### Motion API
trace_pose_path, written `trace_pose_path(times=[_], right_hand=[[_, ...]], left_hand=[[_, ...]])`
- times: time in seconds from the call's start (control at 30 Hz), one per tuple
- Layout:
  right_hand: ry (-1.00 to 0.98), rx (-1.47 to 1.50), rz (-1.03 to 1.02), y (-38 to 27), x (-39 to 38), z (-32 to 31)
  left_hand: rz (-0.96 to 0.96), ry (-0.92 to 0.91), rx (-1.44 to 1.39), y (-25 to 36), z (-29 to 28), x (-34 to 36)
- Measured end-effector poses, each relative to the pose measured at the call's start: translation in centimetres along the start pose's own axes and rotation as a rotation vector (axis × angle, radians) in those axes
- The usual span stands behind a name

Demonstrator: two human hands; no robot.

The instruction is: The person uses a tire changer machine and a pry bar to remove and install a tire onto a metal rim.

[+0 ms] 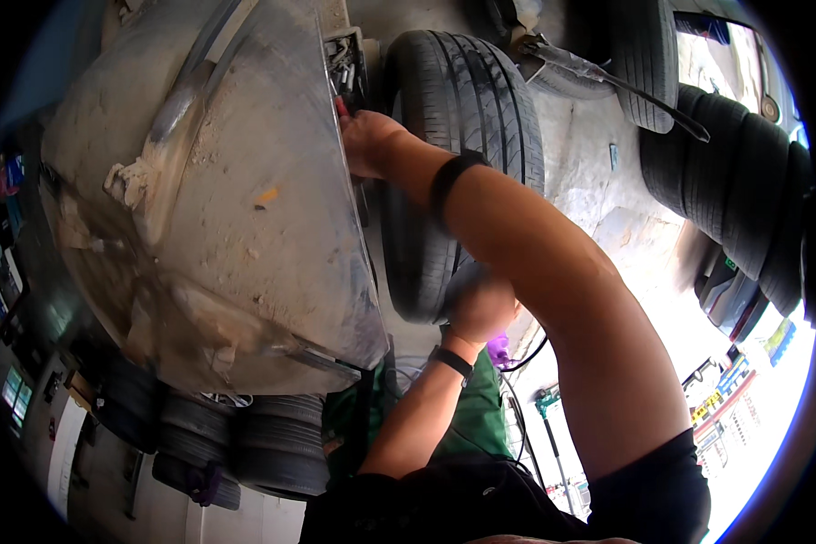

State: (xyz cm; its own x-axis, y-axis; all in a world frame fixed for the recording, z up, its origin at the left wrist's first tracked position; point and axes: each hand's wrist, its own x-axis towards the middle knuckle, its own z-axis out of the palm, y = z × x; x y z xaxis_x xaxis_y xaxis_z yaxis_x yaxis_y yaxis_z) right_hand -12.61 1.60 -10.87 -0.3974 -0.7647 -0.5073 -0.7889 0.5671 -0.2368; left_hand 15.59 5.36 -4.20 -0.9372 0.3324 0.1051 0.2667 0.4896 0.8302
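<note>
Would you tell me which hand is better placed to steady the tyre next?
Probably the left hand: it lies against the tyre tread, while the right hand reaches behind the body panel edge.

Head camera looks close (tilted) at tyre (pixel 462 163).

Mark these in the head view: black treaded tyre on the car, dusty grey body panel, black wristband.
black treaded tyre (pixel 467 100), head view, on the tread face
dusty grey body panel (pixel 245 236), head view, mid surface
black wristband (pixel 451 179), head view, on the band over the forearm
</note>
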Motion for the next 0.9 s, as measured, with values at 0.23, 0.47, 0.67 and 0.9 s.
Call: trace_pose_path(times=[0.23,0.47,0.67,0.9], right_hand=[[0.222,0.064,0.262,-1.4,-5.8,-6.8],[0.821,0.512,0.616,0.5,-22.8,-7.1],[1.525,0.784,1.246,8.1,-39.2,0.0],[1.501,0.369,1.620,22.6,-46.9,6.5]], left_hand=[[0.149,0.003,0.323,0.6,-1.7,0.0],[0.144,0.006,0.537,0.8,-2.4,-0.2],[0.059,-0.224,0.452,3.4,-5.1,3.1],[0.189,-0.261,0.651,5.1,-2.6,13.4]])
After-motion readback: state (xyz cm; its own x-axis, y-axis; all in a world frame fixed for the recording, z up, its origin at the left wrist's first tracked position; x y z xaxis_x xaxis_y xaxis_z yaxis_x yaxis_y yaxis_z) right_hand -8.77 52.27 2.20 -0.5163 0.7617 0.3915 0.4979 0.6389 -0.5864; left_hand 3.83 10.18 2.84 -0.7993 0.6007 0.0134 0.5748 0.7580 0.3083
